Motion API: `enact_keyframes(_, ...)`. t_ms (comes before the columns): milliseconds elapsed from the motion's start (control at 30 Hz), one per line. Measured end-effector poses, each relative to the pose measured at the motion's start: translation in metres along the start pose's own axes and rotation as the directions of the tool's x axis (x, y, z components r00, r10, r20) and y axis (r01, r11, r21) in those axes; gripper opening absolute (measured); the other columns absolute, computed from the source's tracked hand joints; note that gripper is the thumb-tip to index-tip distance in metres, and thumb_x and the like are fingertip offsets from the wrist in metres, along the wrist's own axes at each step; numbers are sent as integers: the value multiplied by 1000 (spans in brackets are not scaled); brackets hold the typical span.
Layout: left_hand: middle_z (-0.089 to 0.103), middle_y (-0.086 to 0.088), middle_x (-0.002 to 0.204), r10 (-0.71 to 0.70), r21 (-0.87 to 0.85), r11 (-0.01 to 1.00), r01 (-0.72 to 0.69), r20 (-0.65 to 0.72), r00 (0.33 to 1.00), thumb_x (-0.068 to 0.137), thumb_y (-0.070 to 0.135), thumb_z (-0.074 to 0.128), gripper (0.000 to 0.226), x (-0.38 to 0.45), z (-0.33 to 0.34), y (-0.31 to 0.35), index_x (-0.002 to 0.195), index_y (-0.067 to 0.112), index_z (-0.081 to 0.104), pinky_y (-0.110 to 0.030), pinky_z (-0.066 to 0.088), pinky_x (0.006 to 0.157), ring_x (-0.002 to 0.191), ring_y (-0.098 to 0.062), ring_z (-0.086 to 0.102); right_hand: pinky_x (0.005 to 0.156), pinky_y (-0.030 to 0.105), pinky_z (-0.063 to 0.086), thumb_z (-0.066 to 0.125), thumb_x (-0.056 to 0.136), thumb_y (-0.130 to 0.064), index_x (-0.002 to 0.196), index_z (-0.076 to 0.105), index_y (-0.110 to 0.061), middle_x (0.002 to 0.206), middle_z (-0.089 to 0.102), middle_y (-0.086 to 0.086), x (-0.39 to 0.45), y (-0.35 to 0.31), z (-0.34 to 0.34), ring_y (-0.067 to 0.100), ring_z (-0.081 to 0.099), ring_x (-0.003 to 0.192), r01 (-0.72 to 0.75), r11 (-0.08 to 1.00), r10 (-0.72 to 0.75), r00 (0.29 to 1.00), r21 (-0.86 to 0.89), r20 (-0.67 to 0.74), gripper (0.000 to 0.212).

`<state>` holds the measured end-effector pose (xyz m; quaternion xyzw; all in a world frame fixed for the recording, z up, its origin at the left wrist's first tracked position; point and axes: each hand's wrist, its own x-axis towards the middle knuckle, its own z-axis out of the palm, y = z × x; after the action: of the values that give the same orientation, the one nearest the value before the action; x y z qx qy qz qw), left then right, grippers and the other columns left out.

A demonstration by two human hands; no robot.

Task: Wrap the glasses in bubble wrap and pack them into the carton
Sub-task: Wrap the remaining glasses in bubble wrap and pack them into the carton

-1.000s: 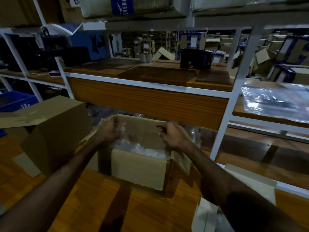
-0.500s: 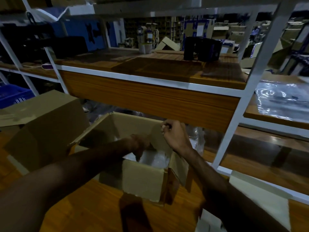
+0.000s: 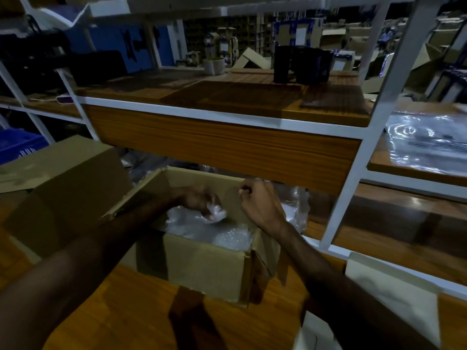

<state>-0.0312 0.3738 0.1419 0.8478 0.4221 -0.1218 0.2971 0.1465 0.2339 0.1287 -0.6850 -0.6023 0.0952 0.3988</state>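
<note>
I'm looking at a warehouse packing stn: behind the white-framed wooden shelf (image 3: 227,114), rows of stacked cartons (image 3: 298,34) & racks.

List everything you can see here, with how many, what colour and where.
carton: one, brown, open, on the wooden table under the shelf.
bubble wrap: clear, filling the carton.
second box: one, brown, left of the carton.
dark mugs: at least two, on the shelf, right of centre.
pale cup: one, on the shelf, centre.
plastic sheet: clear, on the shelf to the right.
blue crate: one, far left.
left hand: inside the carton, grip pinching the bubble wrap.
right hand: fingers curled at the carton's far right edge; what it holds is unclear.
</note>
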Motion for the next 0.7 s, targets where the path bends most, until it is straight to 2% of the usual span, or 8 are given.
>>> enact_keyframes(67, 62, -2, 112, 82, -80, 993, -85, -40, 996, 89, 30, 81, 41, -10, -10, 4, 123, 16, 63, -17, 50, 79, 102, -20, 62, 55, 15, 44, 60, 99, -13, 106, 74, -14, 84, 69, -6, -2, -4, -5, 3, 58, 65, 0, 999, -2, 998, 34, 62, 16)
enact_keyframes(133, 71, -13, 101, 200, -220, 950, -221, -116, 973, 74, 45, 90, 53, -19, -18, 8, 102, 6, 71, -38, 59, 88, 96, -31, 68, 51, 14, 36, 60, 102, -25, 116, 69, -17, 82, 65, -7, -2, -12, -11, 3, 53, 62, -4, 997, -9, 988, 78, 155, 18)
enact_keyframes(200, 72, -13, 92, 204, -343, 901, -265, -203, 958, 64, 47, 95, 55, -29, -22, 10, 88, 6, 68, -49, 59, 83, 91, -30, 71, 60, 23, 43, 62, 99, -49, 124, 60, -26, 95, 67, -7, 1, -19, -14, 6, 59, 75, -38, 996, 15, 966, 83, 260, 34)
enact_keyframes(267, 71, -12, 89, 201, -464, 824, -326, -298, 933, 74, 20, 92, 36, -37, -25, 15, 91, 4, 65, -45, 60, 78, 86, -26, 72, 78, 32, 55, 62, 90, -69, 145, 48, -31, 125, 66, -7, 2, -28, -13, 13, 65, 102, -104, 987, 55, 937, 125, 345, 68)
enact_keyframes(333, 73, -10, 90, 218, -575, 713, -401, -362, 906, 82, 0, 81, 22, -47, -28, 24, 93, 4, 62, -39, 63, 75, 88, -24, 74, 89, 40, 59, 66, 91, -63, 150, 44, -32, 139, 60, -7, 1, -35, -13, 18, 64, 117, -156, 963, 70, 932, 220, 356, 70)
enact_keyframes(433, 73, -7, 94, 213, -658, 587, -471, -436, 874, 85, -4, 76, 22, -60, -31, 33, 96, 6, 61, -38, 64, 76, 92, -22, 74, 92, 48, 61, 69, 98, -32, 130, 61, -23, 122, 71, -1, -1, -34, -19, 19, 71, 109, -199, 908, 84, 948, 368, 306, 34)
enact_keyframes(500, 71, -5, 95, 186, -680, 543, -493, -476, 860, 85, -4, 76, 22, -68, -32, 36, 88, 11, 60, -38, 63, 75, 95, -23, 72, 92, 53, 61, 63, 103, -26, 123, 67, -17, 113, 76, 4, -5, -34, -26, 21, 75, 102, -212, 865, 94, 959, 455, 268, 23)
enact_keyframes(700, 64, -21, 110, 72, -730, 435, -527, -555, 829, 86, -11, 68, 24, -94, -31, 35, 85, 10, 57, -45, 61, 82, 107, -36, 67, 94, 65, 55, 44, 111, -36, 114, 69, -7, 107, 74, 22, -21, -50, -38, 40, 72, 101, -219, 792, 124, 972, 570, 201, 38)
